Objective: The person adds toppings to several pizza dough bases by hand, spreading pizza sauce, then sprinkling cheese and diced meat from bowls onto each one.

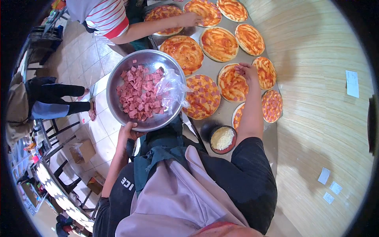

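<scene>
Ham cubes are being scattered over sauced bases. The bowl (147, 90), left of centre, is gripped at its lower rim by the left hand (128, 132); the right hand (248, 72), fingers loosely together, rests on a half-covered base (232, 83) right of centre. More ham would seemingly have to be fetched from the bowl next. The table (221, 114) is crowded with bases to its edges; a co-worker's hand (192, 19) works at the upper middle. Open room is left only near the cheese dish (222, 139).
</scene>
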The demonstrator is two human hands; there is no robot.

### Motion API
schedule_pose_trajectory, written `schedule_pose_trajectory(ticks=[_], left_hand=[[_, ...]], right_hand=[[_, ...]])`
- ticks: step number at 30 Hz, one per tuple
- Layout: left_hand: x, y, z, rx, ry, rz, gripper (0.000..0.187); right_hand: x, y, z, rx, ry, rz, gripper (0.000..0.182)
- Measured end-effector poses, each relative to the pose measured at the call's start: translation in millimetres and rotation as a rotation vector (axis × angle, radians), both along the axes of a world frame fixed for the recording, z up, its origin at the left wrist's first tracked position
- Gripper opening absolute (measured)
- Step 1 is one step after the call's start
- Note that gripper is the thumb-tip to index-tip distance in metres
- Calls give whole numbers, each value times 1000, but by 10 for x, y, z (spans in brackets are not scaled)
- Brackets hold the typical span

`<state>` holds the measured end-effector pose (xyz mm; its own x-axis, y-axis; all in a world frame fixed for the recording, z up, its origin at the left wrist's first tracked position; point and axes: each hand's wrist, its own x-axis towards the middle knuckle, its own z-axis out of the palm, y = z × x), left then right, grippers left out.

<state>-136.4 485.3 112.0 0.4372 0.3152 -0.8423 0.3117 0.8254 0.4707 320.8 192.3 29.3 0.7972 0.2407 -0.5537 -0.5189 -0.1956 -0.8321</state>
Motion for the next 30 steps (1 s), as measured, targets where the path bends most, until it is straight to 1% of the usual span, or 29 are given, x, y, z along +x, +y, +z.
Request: schedule_pose_trajectory(ticks=[2,5,7,8,10,11,13,14,16,17,19,20,22,24,26,28,29,30], left_hand=[[-16,22,-28,-30,-27,9,42],[-14,24,-30,-39,-14,9,43],[-4,2,22,-13,-37,9,42],[2,-8,45,15,-60,8,41],[-4,-5,76,1,-61,14,40],[-4,-7,79,-13,-64,20,40],[11,-12,69,10,-61,17,39],[13,-13,64,34,-59,14,39],[-1,2,56,16,-50,10,39],[-7,7,47,2,-42,6,39],[-4,24,32,1,-5,-11,40],[0,31,30,3,27,-34,40],[31,21,74,-13,20,-20,42],[15,13,85,-29,8,-6,44],[-15,1,19,-25,-68,31,45],[-36,21,-32,-29,-50,22,45],[-41,28,-42,-32,-31,13,45],[-49,35,-15,-33,-31,10,45]], right_hand=[[-67,46,58,16,7,25,13],[-90,90,-50,-46,-19,89,12],[-112,142,-98,-140,-89,173,8],[-118,171,-122,-140,-88,174,8],[-123,215,-168,-296,-191,265,6],[-110,235,-203,-296,-189,266,6],[-62,243,-334,-623,-432,451,9],[-51,210,-381,-624,-431,452,9],[-125,221,-279,-868,-602,474,11],[-142,217,-226,-867,-603,479,11],[-191,217,-96,-501,-295,199,10],[-182,188,-129,-502,-293,202,10],[-153,101,-178,-178,-26,20,7],[-232,84,-174,-161,-37,29,5],[-322,128,-176,-142,-41,37,2],[-390,167,-222,-319,-215,267,4],[-421,197,-248,-319,-215,265,4],[-472,240,-253,-382,-327,297,4]])
